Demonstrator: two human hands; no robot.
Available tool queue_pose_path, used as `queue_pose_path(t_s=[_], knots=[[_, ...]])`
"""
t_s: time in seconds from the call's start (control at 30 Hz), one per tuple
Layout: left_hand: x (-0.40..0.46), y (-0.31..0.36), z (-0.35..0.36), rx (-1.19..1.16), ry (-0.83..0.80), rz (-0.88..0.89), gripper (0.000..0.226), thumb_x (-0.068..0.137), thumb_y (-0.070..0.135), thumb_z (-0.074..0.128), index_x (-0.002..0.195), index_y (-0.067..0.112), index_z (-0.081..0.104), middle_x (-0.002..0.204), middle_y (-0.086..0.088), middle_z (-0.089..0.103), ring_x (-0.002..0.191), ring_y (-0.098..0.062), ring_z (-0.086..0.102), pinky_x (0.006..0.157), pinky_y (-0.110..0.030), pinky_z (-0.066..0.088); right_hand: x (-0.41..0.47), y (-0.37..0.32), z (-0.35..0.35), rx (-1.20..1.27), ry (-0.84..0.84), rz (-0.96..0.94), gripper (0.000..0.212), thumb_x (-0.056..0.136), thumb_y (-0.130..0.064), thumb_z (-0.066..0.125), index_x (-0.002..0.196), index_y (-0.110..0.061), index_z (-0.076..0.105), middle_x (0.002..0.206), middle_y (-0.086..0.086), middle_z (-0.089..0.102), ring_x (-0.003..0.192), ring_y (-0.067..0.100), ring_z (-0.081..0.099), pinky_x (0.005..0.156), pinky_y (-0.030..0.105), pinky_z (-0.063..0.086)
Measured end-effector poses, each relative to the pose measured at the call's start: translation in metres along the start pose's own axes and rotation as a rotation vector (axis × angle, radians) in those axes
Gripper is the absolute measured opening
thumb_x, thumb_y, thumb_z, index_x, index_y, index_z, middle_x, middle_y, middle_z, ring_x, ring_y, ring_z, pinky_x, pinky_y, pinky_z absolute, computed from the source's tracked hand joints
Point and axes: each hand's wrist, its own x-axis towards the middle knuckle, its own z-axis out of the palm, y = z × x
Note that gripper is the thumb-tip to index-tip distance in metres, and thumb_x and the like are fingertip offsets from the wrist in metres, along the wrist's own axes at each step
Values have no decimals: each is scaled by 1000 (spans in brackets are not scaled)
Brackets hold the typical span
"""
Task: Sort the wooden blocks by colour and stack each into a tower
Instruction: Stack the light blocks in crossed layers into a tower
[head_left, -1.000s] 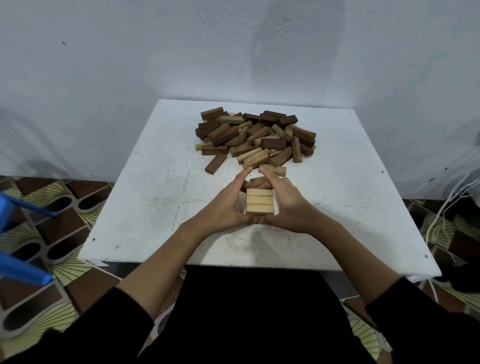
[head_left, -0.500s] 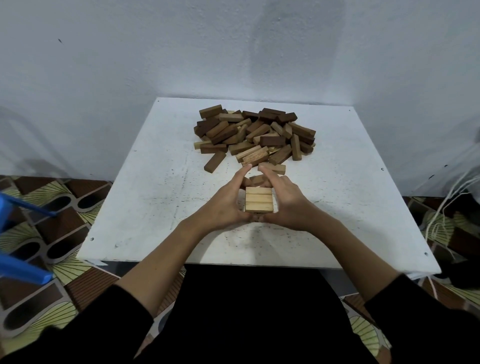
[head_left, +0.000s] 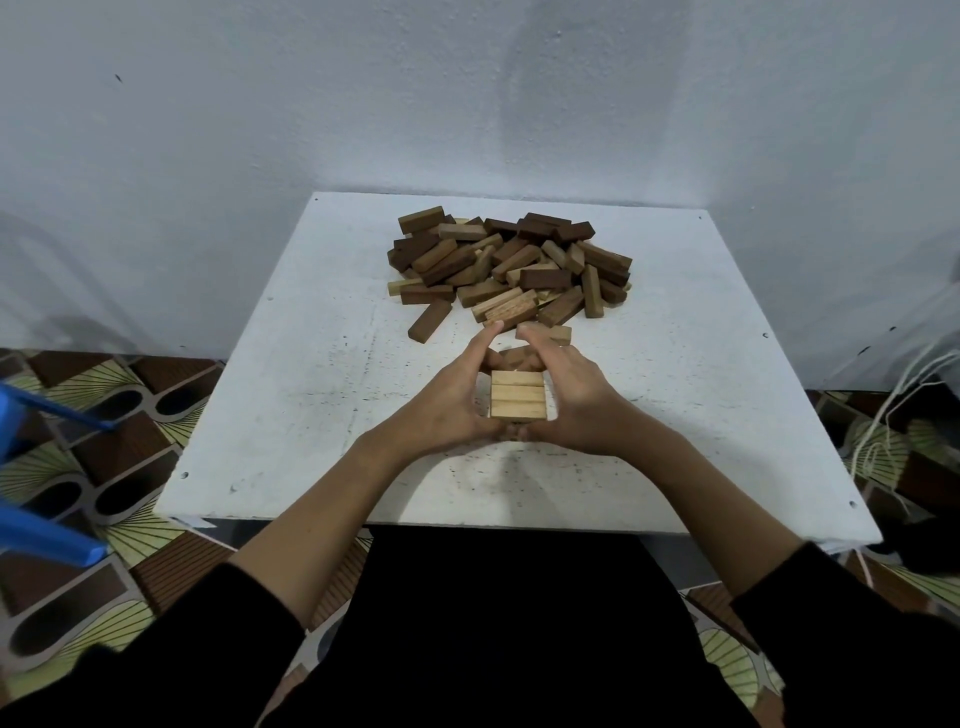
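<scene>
From the head view, your left hand (head_left: 447, 402) and right hand (head_left: 582, 400) flank a small light-wood layer (head_left: 518, 395), three pale blocks lying side by side on the white bench (head_left: 291, 395). The fingers of both hands are fairly straight, pressing flat against the layer's two sides to square it up; your thumbs meet just at its near edge and your fingertips angle toward each other beyond its far edge. Neither hand curls round a block.

What could go wrong here: if one hand presses harder than the other, the three blocks are likely to skew or slide sideways on the bench, and a crooked base would, I judge, make every later layer lean. Lifting your hands off unevenly could drag an outer block with them.

Just beyond your fingertips lie a couple of loose blocks (head_left: 519, 357), one tan and one darker, close to the layer. Nudging them while you straighten could knock them into the base.

Further past your hands sits the unsorted pile (head_left: 511, 265), dark, mid-brown and pale blocks jumbled together. Nearly all sorting is yet to be done, by my reading. Some mid tones look close to each other in this light, so a mis-sorted block is a real risk.

No containers show anywhere in this view; the blocks rest directly on the bench.
</scene>
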Motion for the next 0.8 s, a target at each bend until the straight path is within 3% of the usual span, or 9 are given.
queue_pose_path(t_s=[0.1,0.23,0.43,0.5,0.6,0.67,0.8], knots=[[0,0,0,3,0,-9,108,69,13,83,150,19,12,112,7,49,103,2,49,84,4,30,0,0,-1,4,0,4,105,68,-28,83,148,-15,17,126,4,50,120,20,39,103,41,33],[2,-1,1,1,-5,-20,109,68,15,84,151,18,12,105,19,47,101,13,48,83,4,31,2,-1,-2,32,-20,24,106,67,-25,84,148,-15,17,120,3,51,118,20,42,103,45,34],[1,-2,3,1,6,-29,109,69,15,84,151,17,12,115,7,48,106,2,47,84,3,31,2,1,0,23,-21,10,107,67,-29,84,148,-15,16,129,5,48,121,20,39,104,47,34],[-1,-4,4,-7,15,-35,111,68,18,84,151,16,11,127,4,46,119,-4,43,92,-3,31,-1,5,3,38,-5,-4,108,66,-31,84,148,-14,17,135,5,44,124,20,36,104,48,33],[-8,-6,10,-31,28,-71,111,70,24,83,151,16,7,149,1,30,135,-9,30,109,-25,31,-9,6,10,134,56,20,108,65,-30,83,148,-15,15,142,5,36,129,21,31,107,47,31],[-13,-5,16,-74,36,-107,108,74,27,80,151,17,4,155,2,19,139,-5,21,111,-25,27,-16,3,18,200,93,56,107,70,-26,81,148,-11,10,149,8,25,135,22,23,111,38,23],[-18,-3,30,-119,54,-147,104,73,33,66,151,20,-2,159,3,8,145,-11,13,117,-38,24,-26,-3,39,276,169,132,105,72,-54,65,149,-11,6,153,10,18,139,22,17,113,43,22]])
